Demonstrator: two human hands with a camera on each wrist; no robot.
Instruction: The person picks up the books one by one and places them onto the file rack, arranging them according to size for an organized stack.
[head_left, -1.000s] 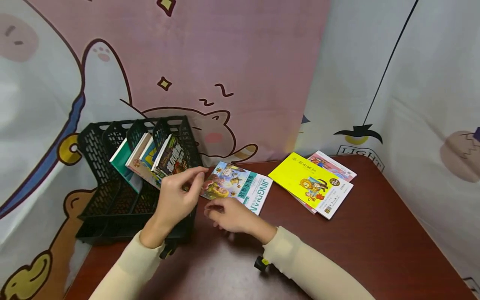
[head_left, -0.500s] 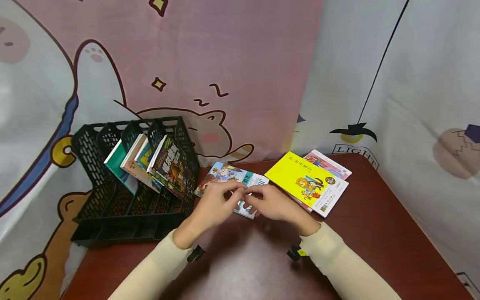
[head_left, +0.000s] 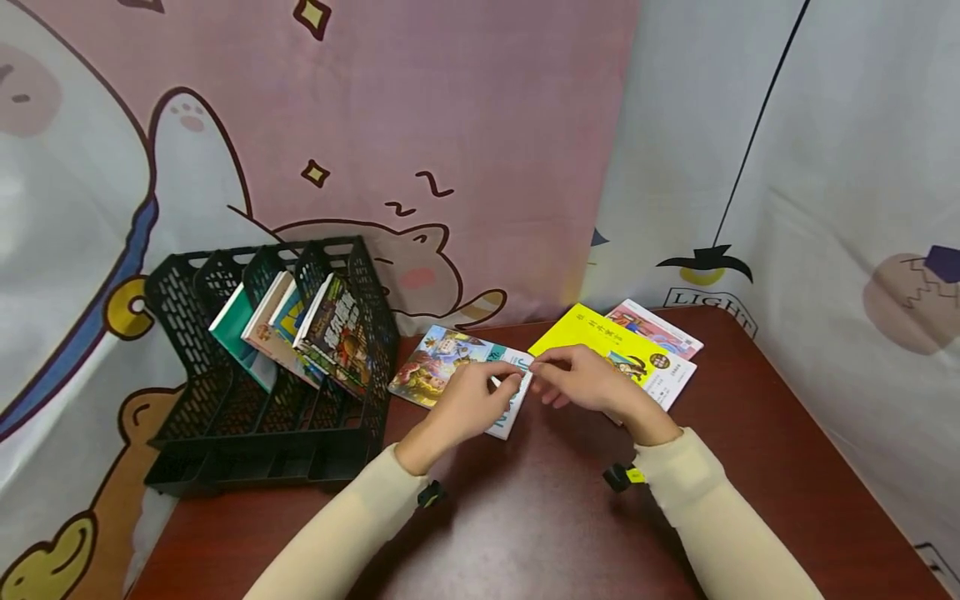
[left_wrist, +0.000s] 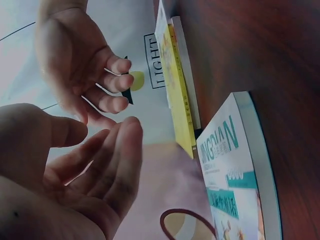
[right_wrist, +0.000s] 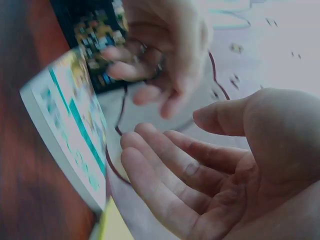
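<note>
The left hand [head_left: 471, 402] and right hand [head_left: 588, 383], both empty, fingers loosely bent, face each other; beneath the left lies a JINGDIAN book [head_left: 431, 367], beyond the right a yellow-covered book [head_left: 581, 327].

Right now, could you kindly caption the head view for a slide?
Left grip near teal-lettered book, right grip near yellow book; black rack holds more books.

Draped desk corner [head_left: 525, 517], cartoon backdrop [head_left: 480, 125] (sleeping cat [head_left: 416, 279]); book rack [head_left: 240, 443]

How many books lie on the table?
3: teal-and-white book beside the black plastic rack; yellow-and-white book farther right; pink book partly under that. More may be hidden.
</note>
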